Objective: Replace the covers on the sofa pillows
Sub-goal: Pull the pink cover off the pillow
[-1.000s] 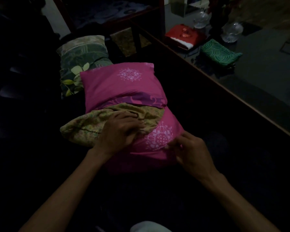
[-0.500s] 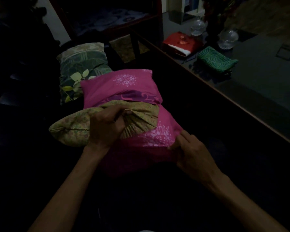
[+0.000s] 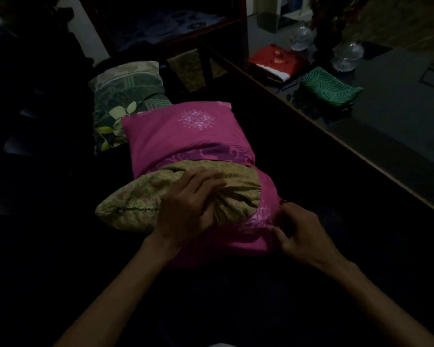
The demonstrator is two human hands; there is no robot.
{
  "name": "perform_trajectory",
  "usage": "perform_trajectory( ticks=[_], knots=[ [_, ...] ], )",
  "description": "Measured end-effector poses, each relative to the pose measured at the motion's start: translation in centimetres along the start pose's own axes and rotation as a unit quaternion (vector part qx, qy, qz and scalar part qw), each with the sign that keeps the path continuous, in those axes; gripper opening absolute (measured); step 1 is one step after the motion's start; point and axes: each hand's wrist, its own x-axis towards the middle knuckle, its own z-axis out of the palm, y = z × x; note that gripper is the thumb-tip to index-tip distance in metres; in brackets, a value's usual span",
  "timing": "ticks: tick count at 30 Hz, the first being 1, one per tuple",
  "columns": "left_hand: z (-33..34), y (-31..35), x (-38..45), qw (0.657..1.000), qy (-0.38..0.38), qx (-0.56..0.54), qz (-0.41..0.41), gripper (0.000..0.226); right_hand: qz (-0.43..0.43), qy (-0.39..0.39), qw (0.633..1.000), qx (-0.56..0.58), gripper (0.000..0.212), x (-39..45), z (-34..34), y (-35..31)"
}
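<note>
Clamped on a bunched fold of the olive floral pillow (image 3: 176, 196), the left hand (image 3: 188, 209) grips the exposed part that bulges out of the pink cover (image 3: 176, 136). Just to the right of that pillow, the right hand (image 3: 298, 234) pinches the cover's open edge between thumb and fingers, closed on the fabric. This split hold appears intended to compress the filling with one hand while the other keeps the opening spread, so the pillow can be fed inward. Roughly half of the pillow sits inside the cover; its near-left corner, with a visible seam, projects well outside. Beyond the pillow, touching the cover's far-left corner, lies a green leaf-print pillow (image 3: 128, 96). To the right of the pillow runs a dark table (image 3: 398, 146) with a wooden edge, carrying a folded green cloth (image 3: 331, 87), a red cloth (image 3: 276, 62) and two glass vessels (image 3: 348, 56). None of these obstructs the hands. The main hindrance is judged to be the bulky protruding corner and the dim light.
</note>
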Motion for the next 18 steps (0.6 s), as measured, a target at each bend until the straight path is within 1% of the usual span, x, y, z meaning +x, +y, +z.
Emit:
perform_trajectory(
  ticks=[2,4,6,8,10,12,14,18],
  knots=[
    [0.5,1.1,0.3,0.999,-0.029,0.02,0.016,0.052,0.046,0.028,0.997,0.058,0.035,0.5,0.2,-0.4],
    [1.7,2.3,0.6,0.994,-0.079,0.053,0.051,0.053,0.094,0.019,0.99,0.105,0.047,1.4,0.5,-0.8],
    [3.0,2.8,0.9,0.985,-0.133,0.084,0.072,0.05,0.128,0.003,0.985,0.117,0.044,2.2,0.7,-0.8],
    [3.9,2.4,1.3,0.979,-0.163,0.098,0.073,0.045,0.165,0.016,0.976,0.14,0.033,2.8,0.8,-0.7],
    [4.3,2.1,1.5,0.982,-0.149,0.093,0.073,0.033,0.189,0.034,0.97,0.153,0.022,3.0,0.9,-0.7],
    [4.3,2.1,1.4,0.987,-0.115,0.08,0.079,0.023,0.205,0.04,0.964,0.163,0.02,3.2,1.2,-0.8],
    [4.1,2.3,1.1,0.99,-0.099,0.065,0.079,0.027,0.213,0.043,0.96,0.176,0.02,3.5,1.4,-0.9],
    [3.7,1.6,0.6,0.994,-0.064,0.059,0.071,0.031,0.215,0.057,0.96,0.171,0.03,3.7,1.6,-1.2]
  ],
)
